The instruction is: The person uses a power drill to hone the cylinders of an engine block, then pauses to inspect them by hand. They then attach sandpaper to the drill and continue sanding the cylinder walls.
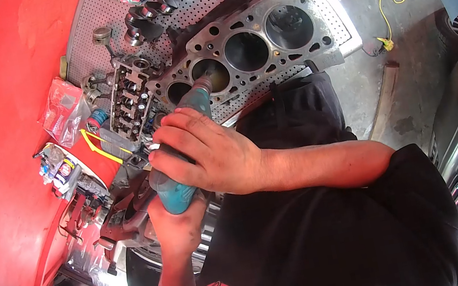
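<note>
Two hands: our right hand [217, 160] clamps the likely hefty, rigid power tool [173, 193] mid-body, fingers slightly apart; our left hand's [178, 230] fingers are hidden.

The right hand [206, 153] curls, knuckles bent; the left hand [177, 222], partly hidden, closes lower, its wrist [176, 255] apparently straight.
</note>
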`<state>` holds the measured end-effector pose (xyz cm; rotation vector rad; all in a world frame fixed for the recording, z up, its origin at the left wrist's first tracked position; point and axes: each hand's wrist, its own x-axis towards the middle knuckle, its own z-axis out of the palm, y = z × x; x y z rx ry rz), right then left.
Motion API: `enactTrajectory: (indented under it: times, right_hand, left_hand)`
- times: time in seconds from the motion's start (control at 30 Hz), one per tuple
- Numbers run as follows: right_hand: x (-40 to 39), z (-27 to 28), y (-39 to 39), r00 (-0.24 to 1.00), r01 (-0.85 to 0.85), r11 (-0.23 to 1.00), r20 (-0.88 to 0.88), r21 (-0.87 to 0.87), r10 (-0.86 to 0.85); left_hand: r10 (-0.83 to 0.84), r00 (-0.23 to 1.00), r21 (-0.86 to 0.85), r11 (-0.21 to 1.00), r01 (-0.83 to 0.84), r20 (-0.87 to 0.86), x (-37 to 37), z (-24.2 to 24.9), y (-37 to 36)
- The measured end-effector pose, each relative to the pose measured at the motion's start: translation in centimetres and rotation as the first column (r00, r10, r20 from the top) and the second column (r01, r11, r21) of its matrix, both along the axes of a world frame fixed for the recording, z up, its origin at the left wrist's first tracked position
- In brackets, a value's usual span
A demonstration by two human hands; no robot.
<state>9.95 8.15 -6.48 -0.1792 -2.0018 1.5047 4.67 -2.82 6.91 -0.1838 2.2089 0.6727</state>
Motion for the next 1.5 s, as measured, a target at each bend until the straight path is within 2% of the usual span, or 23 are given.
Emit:
enactTrajectory:
  times: [0.47,0.63,1.03,1.5]
  right_hand:
    - [-0.1,0.5,-0.2,1.0,0.017,0.999,-0.023,0.039,-0.016]
    - [-0.1,-0.3,-0.2,1.0,0.016,0.999,0.001,0.033,-0.016]
    - [0.0,-1.7,0.1,1.0,-0.001,1.0,0.019,0.015,0.001]
    - [0.0,-4.3,0.3,0.998,-0.026,0.999,0.048,-0.032,0.027]
  left_hand:
    - [-0.048,0.999,-0.032,0.998,0.048,0.013,0.1,1.1,-0.3]
    - [-0.02,0.999,-0.106,0.994,0.024,0.038,0.0,0.2,-0.2]
    - [-0.05,0.999,-0.072,0.996,0.051,0.006,-0.1,-1.4,0.3]
    - [-0.071,0.997,-0.12,0.99,0.071,0.002,-0.6,-4.5,0.5]
